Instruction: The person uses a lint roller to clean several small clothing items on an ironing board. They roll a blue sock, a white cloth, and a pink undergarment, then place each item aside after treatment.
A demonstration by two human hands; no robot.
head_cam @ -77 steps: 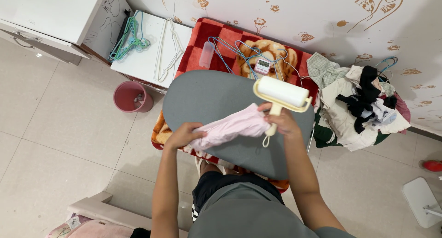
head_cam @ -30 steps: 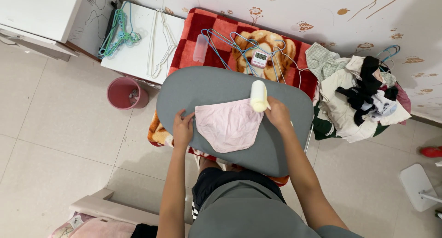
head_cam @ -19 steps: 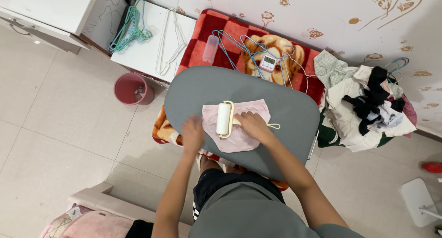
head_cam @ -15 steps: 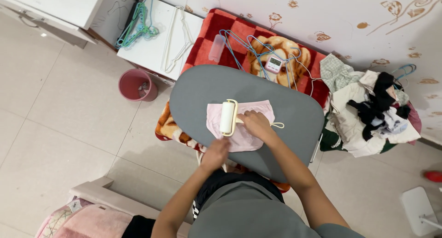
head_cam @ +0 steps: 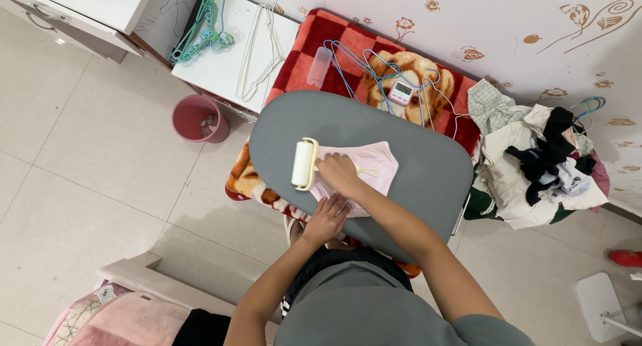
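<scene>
pale pink soft cotton underwear (head_cam: 372, 166), frame centre, lay limp; left hand (head_cam: 326, 219) pressed its hem flat, right hand (head_cam: 338, 175) gripped cream lint roller (head_cam: 303, 164).

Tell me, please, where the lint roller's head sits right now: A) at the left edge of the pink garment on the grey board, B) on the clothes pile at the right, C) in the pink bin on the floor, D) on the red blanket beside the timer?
A: the right hand holds the roller at the left edge of the pink garment on the board, while the left hand presses the garment's near edge.
</scene>
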